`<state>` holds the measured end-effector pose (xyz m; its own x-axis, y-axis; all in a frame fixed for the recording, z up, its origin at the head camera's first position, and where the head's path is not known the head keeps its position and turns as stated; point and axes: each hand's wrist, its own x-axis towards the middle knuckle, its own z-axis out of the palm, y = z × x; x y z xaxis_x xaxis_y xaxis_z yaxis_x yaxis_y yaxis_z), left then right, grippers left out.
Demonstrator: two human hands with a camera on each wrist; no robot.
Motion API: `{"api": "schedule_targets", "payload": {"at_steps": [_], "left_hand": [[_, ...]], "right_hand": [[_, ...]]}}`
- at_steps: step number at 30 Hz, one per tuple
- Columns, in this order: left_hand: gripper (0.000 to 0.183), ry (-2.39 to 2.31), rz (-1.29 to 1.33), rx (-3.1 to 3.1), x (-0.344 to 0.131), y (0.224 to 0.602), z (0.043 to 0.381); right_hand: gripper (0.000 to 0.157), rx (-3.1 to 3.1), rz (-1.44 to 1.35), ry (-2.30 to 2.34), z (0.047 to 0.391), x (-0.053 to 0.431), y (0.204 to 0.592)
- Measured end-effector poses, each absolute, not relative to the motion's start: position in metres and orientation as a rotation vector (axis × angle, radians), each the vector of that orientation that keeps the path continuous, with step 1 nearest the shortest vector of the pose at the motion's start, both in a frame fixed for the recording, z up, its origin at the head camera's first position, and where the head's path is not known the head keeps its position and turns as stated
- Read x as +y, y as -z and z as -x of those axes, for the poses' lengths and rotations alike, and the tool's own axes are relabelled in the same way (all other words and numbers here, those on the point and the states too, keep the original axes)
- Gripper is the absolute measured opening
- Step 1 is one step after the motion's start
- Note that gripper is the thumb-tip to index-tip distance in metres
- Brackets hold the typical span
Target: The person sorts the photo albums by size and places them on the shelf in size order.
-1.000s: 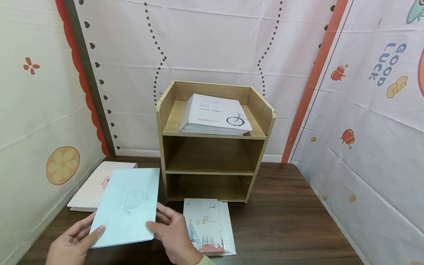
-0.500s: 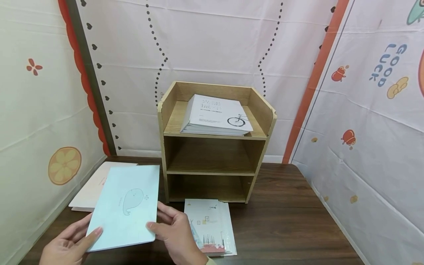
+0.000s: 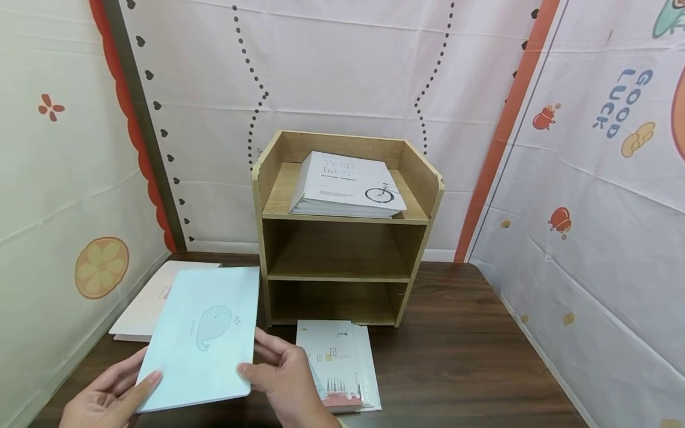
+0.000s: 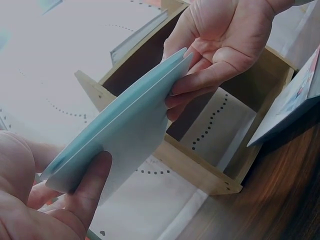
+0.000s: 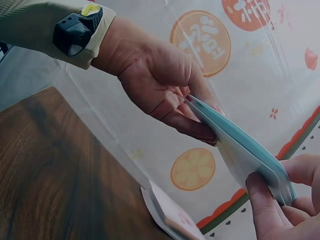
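A light blue notebook (image 3: 206,333) with a whale drawn on its cover is held by both hands at the front left, raised over the table and tilted. My left hand (image 3: 107,389) pinches its lower left corner, thumb on the cover and fingers beneath. On the right edge, my right hand (image 3: 286,374) grips with the thumb on top and fingers behind. Two thin layers show along the notebook's edge in the left wrist view, slightly parted. Close to the right hand lies a small stack of books (image 3: 337,362), the top one printed with a tent and trees.
A wooden three-tier shelf (image 3: 339,278) stands at mid-table, with a thick white bicycle-cover book (image 3: 350,184) on its top tier. A pale pink book (image 3: 141,303) lies at the left, partly behind the notebook. Printed cloth walls (image 3: 342,71) surround the dark wooden table (image 3: 455,345).
The blue notebook and the left hand have shifted slightly left and toward me. The right hand keeps its grip and has barely moved. Shelf and other books stay put.
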<state>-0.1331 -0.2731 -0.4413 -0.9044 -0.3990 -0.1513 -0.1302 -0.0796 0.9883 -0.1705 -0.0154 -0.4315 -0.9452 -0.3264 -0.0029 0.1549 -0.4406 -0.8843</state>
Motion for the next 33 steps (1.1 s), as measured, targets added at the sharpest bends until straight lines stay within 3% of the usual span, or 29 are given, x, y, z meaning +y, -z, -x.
{"api": "schedule_targets", "payload": {"at_steps": [25, 33], "left_hand": [[0.039, 2.155, -0.647, -1.805, -0.27, 0.446, 0.124], [0.042, 2.086, -0.486, -1.808, -0.27, 0.452, 0.119]], "right_hand": [[0.055, 1.503, 0.217, 2.423, 0.154, -0.01, 0.429], [0.055, 1.493, 0.268, 2.408, 0.148, -0.005, 0.424]]}}
